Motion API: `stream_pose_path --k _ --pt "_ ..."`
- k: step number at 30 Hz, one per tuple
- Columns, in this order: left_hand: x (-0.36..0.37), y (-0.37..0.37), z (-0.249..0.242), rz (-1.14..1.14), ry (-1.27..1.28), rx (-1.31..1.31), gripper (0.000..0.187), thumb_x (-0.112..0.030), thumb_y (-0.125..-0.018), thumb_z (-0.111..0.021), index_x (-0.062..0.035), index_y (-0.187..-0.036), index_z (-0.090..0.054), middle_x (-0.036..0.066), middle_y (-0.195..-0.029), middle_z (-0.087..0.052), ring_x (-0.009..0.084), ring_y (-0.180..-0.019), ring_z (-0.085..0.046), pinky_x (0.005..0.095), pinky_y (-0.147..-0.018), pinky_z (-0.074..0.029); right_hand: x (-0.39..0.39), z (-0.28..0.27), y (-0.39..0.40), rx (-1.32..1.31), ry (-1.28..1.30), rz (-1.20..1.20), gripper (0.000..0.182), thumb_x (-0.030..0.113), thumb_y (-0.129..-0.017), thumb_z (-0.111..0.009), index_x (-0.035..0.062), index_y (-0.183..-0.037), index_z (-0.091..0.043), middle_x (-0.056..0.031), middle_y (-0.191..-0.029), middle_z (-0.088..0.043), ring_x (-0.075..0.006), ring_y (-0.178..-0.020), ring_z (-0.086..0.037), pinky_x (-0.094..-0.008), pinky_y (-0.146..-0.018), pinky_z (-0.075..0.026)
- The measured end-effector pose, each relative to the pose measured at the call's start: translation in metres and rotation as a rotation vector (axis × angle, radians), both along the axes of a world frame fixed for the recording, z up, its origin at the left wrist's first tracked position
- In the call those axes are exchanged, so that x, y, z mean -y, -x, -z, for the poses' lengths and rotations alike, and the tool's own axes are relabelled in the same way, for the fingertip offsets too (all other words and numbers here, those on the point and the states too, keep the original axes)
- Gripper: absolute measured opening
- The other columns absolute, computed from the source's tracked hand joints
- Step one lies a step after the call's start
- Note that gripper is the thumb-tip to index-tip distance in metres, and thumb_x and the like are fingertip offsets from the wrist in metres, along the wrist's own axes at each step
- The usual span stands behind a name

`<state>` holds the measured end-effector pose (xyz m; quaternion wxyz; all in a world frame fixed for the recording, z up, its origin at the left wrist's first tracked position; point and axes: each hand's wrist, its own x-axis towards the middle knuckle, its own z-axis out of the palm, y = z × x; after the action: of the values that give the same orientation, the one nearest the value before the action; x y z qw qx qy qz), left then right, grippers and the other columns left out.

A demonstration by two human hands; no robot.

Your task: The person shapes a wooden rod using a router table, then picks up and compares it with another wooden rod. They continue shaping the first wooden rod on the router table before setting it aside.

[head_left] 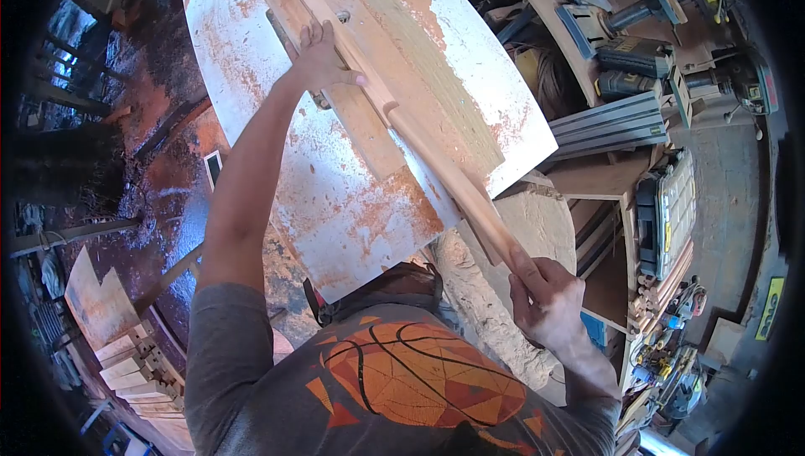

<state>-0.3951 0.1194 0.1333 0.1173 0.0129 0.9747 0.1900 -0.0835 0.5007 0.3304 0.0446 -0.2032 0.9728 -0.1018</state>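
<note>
A long, narrow strip of wood [453, 177] runs diagonally over a white, dust-covered work table [302, 246] and past its near edge. My right hand [545, 298] is closed round the strip's near end, with the thumb along its top. My left hand [321, 62] lies with fingers spread across a shorter board [365, 133] and the far part of the wood line, its thumb pointing right. Just beyond the left thumb, a rounded wood end shows at a step in the strip. A wide flat board [419, 62] lies along the strip's right side.
Reddish sawdust covers parts of the table. A rough-edged log slab [470, 305] stands close to my body. On the right are stacked grey bars [604, 125], clamps and a black-and-clear case [667, 213]. Wood offcuts [138, 372] are piled at lower left.
</note>
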Motion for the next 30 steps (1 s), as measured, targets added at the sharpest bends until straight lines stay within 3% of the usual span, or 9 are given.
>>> stream_pose_path --k 13,16,30 --pt "0.02 0.021 0.001 0.005 -0.016 -0.026 0.161 -0.073 -0.049 -0.087 0.0081 -0.16 -0.003 0.036 -0.165 -0.002 0.0501 -0.155 0.002 0.0665 -0.121 0.001 0.019 -0.003 0.024 -0.04 0.033 -0.029 0.048 0.006 -0.08 -0.073 0.0067 -0.127 -0.067 -0.0105 -0.076 -0.066 -0.0262 -0.061 -0.065 -0.0382 -0.051 -0.054" --pt "0.025 0.028 0.003 0.007 -0.009 -0.037 0.162 -0.073 -0.048 -0.087 0.0086 -0.16 -0.004 0.036 -0.165 -0.003 0.0508 -0.154 0.001 0.0663 -0.121 0.0 0.022 -0.003 0.028 -0.018 0.049 -0.016 0.051 0.0 -0.079 -0.074 0.0047 -0.129 -0.067 -0.0143 -0.078 -0.068 -0.0295 -0.058 -0.065 -0.0395 -0.05 -0.051" --pt "0.055 0.07 0.002 0.0 0.061 -0.037 0.164 -0.076 -0.045 -0.087 0.0083 -0.16 -0.006 0.034 -0.166 -0.007 0.0496 -0.155 -0.002 0.0688 -0.12 -0.001 0.047 0.013 0.056 -0.114 0.049 -0.045 0.047 0.006 -0.08 -0.074 0.0064 -0.127 -0.069 -0.0103 -0.078 -0.066 -0.025 -0.059 -0.064 -0.038 -0.047 -0.05"
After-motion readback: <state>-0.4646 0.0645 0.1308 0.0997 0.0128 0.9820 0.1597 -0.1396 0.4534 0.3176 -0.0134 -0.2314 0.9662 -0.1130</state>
